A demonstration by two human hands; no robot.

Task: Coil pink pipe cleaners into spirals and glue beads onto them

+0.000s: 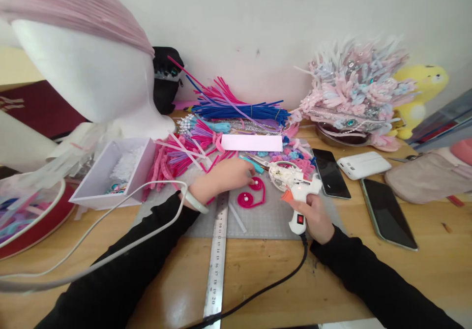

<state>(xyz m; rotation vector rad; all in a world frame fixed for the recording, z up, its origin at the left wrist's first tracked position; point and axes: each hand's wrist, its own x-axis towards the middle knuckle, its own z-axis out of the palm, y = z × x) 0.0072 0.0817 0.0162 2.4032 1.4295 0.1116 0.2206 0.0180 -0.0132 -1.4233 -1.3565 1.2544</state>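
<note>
My right hand (pixel 319 216) is closed around the handle of a white hot glue gun (pixel 299 191) with an orange trigger and a red switch. Its nozzle end points left, coated in dried glue. My left hand (pixel 236 174) has its fingers bent down and drawn together at the upper curl of a deep pink pipe cleaner shape (pixel 260 201). That shape lies on the cutting mat (pixel 273 223), with two spiral curls, each with a pearly bead in its centre. What the left fingertips hold is hidden. Scissors (pixel 262 161) lie just beyond.
A steel ruler (pixel 214 280) runs toward me, beside a glue stick (pixel 238 218). Pipe cleaner bundles (pixel 239 110) lie behind. A bead box (pixel 110 198) and white cable (pixel 121 221) are left; phones (pixel 389 213) and a decorated pile (pixel 354 93) are right.
</note>
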